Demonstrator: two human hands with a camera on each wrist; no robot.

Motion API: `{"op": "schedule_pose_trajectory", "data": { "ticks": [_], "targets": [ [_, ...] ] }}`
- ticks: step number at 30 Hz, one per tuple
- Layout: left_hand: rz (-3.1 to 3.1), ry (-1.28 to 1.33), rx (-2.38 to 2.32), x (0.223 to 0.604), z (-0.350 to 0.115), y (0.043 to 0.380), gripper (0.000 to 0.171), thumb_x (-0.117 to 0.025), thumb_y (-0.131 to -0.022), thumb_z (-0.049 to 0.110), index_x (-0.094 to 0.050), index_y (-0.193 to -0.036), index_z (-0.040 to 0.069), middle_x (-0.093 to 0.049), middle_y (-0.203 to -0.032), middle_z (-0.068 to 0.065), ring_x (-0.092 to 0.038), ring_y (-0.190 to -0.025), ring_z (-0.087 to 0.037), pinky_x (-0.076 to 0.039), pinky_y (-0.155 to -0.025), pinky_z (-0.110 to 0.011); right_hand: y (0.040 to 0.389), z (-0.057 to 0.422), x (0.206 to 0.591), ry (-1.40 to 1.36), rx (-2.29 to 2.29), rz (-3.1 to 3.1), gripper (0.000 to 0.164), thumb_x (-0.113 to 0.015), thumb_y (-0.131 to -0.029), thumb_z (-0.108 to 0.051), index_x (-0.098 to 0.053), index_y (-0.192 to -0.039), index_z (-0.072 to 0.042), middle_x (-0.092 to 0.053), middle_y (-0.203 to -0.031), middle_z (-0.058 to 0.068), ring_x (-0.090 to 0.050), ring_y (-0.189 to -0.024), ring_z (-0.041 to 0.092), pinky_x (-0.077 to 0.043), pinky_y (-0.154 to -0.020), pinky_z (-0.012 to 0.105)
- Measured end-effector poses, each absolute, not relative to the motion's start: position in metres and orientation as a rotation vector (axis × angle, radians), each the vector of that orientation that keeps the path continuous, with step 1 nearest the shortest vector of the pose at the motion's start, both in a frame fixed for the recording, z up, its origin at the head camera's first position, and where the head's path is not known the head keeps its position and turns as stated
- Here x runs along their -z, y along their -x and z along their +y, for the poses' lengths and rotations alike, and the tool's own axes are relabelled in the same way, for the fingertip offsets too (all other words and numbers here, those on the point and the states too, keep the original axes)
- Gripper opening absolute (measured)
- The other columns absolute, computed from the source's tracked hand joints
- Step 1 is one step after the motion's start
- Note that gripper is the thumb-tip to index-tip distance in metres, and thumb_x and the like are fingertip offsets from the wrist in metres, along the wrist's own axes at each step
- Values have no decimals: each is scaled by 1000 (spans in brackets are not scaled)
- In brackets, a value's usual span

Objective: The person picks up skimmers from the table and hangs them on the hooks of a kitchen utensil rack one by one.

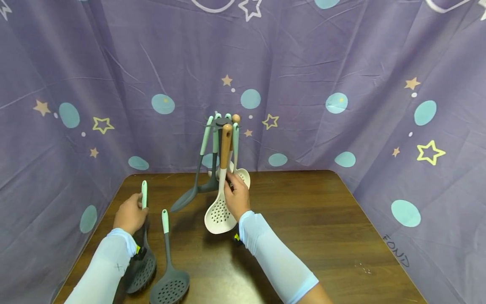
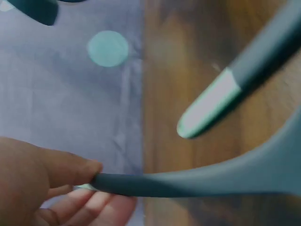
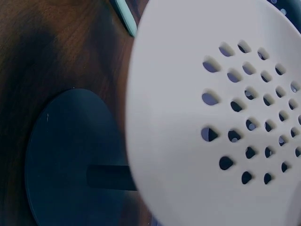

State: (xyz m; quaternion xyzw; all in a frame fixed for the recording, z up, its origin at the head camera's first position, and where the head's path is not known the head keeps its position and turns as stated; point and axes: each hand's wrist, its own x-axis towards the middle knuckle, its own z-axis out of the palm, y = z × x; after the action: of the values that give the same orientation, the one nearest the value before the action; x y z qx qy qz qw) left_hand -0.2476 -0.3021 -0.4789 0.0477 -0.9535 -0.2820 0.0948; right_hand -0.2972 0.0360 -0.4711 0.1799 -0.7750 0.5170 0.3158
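Nearest, 1 loose grey strainer spoon (image 1: 178, 275) is lying on the desk (image 1: 303, 236), its green handle pointing toward the far edge. Just left of it, a 2nd grey strainer spoon (image 1: 146, 266) is being pinched by the left hand (image 1: 130, 214), its thumb and fingers closed near where green grip meets grey stem; whether the bowl is being borne by the desk cannot be told.

Farther off, a white strainer spoon (image 1: 220, 226) is being gripped at its neck by the right hand (image 1: 238, 196), the fingers curled around it. Its wooden handle is pointing up in front of the stand (image 1: 221, 123); whether a hook is bearing it cannot be told. On the stand's left, 2 grey utensils (image 1: 184, 199) are hanging by green handles, and behind the right hand a paler spoon (image 1: 246, 175) is partly showing. Farthest, a purple curtain (image 1: 303, 63) is being seen.

The step in hand appears to be the handling of the white strainer spoon at the stand. The next move seems to be calling for its handle top to be guided carefully at the hooks, without neighbours being knocked.
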Motion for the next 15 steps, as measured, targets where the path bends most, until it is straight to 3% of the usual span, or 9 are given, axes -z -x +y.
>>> {"op": "schedule_pose_trajectory", "data": {
  "ticks": [10, 15],
  "targets": [
    [-2490, -50, 833, 441, -273, 249, 58, -70, -96, 5, -51, -151, 4, -68, -109, -21, -68, -88, -35, -51, -73, -51, 297, 35, 470, -460, -1385, -2051, 31, -67, -98, -4, -72, -129, -6, -70, -104, 10, -59, -80, 17, -53, -68, 26],
    [-2378, -15, 864, 415, -255, 245, 59, -71, -97, 6, -51, -153, 10, -66, -109, -19, -68, -94, -37, -52, -79, -52, 296, 35, 470, -458, -1385, -2042, 31, -67, -97, -3, -72, -128, -5, -70, -103, 10, -58, -79, 16, -52, -67, 25]
  ]
}}
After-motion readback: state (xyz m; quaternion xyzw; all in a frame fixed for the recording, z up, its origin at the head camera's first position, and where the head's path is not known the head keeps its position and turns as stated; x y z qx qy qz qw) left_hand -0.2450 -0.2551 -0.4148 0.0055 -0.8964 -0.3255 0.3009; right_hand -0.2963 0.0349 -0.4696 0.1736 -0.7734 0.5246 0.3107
